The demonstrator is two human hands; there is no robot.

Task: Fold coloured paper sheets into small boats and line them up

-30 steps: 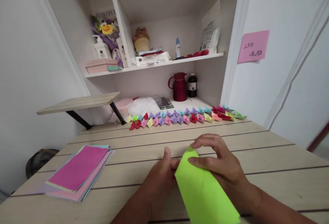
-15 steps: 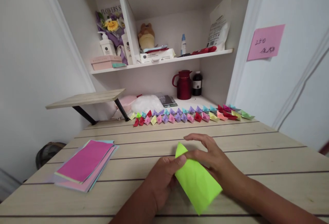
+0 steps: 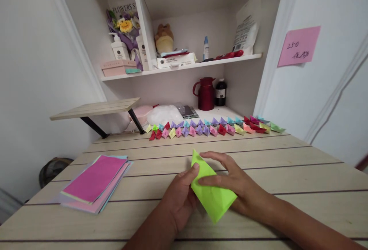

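So my left hand (image 3: 181, 194) and right hand (image 3: 238, 181) both have hold of the lime-green paper (image 3: 214, 199), right of the paper stack (image 3: 94, 179). Probably featherlight, crisp (easily torn, I'd guess), so I'd pinch it along the edges.

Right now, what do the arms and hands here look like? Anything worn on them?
The left hand and right hand are human and ungloved, with no ring on the fingers that show. No sleeve, watch or bracelet shows on the left forearm or right forearm.
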